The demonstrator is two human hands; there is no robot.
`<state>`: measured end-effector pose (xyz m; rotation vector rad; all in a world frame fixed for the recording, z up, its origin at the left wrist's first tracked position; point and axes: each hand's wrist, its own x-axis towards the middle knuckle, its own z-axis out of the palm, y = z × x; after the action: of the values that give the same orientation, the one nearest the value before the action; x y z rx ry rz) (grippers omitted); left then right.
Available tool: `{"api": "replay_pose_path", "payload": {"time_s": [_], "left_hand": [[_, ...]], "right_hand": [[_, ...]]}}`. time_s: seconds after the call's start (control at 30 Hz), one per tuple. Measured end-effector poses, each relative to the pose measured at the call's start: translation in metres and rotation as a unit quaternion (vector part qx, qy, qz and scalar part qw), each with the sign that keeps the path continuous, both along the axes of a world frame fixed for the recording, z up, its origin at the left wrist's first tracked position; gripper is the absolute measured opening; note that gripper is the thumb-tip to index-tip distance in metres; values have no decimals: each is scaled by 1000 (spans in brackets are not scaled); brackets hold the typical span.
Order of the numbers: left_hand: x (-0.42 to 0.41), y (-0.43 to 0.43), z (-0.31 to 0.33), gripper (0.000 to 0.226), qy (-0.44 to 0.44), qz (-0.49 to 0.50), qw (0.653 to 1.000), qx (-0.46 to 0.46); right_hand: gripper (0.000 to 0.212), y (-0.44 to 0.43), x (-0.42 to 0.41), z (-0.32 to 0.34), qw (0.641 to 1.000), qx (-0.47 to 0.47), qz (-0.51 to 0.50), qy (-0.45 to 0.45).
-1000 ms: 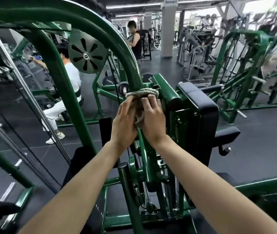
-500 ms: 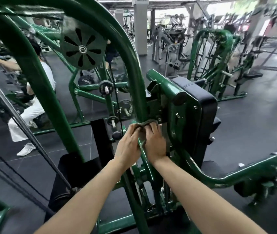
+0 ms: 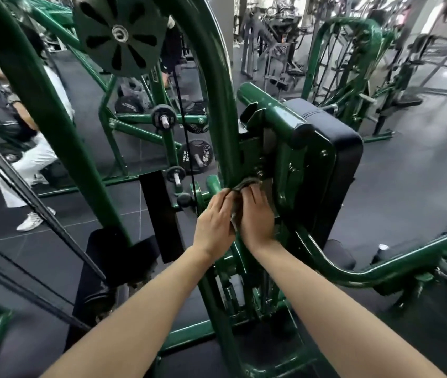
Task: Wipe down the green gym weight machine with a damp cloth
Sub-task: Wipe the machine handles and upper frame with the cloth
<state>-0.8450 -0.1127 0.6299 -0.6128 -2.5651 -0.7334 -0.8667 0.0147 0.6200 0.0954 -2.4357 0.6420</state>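
On dark gym flooring (image 3: 396, 186), green machine frame (image 3: 216, 105) holds gripped cloth (image 3: 245, 184).

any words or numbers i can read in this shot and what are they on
"OLYMPIA": white lettering on the black weight plate stored on a peg behind the green upright tube.
Smaller print on that same plate: numbers, too blurred to read.
Lettering on the darker plates further back: too blurred to read.
No readable text on the cloth or the black pad.

Dark tiled floor (image 3: 396, 186), grey pillar (image 3: 223, 28), other gym machines (image 3: 347, 64) behind
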Motion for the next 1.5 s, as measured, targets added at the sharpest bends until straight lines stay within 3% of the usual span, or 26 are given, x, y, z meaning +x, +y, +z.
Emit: {"api": "replay_pose_path", "payload": {"time_s": [0.23,0.4,0.5,0.6,0.73,0.87,1.03,1.27,1.37,1.5], "left_hand": [[9,13,-12,46,-41,28,995,-81],[11,21,-15,41,-96,16,977,-191],[6,22,-6,29,-141,17,966,-215],[20,16,-2,24,-165,2,954,-251],[47,9,-7,25,-130,-54,948,-286],[36,2,-10,33,-168,-17,930,-325],[10,-5,2,40,-255,4,926,-277],[40,-8,-10,37,-212,-80,916,-331],[61,-6,-14,38,-188,-100,924,-318],[47,-8,-9,59,-244,-80,924,-284]], "right_hand": [[27,0,8,-21,985,-7,-43,-164],[53,18,25,-23,968,-25,51,-244],[21,30,34,-19,959,-5,84,-271],[28,36,49,-20,958,44,117,-260],[26,36,73,-27,961,91,116,-234],[31,22,71,-37,967,51,128,-215],[47,2,53,-31,966,52,120,-225],[25,23,90,-40,968,93,123,-197],[30,30,119,-48,972,104,120,-173],[38,19,103,-34,969,82,119,-201]]}}
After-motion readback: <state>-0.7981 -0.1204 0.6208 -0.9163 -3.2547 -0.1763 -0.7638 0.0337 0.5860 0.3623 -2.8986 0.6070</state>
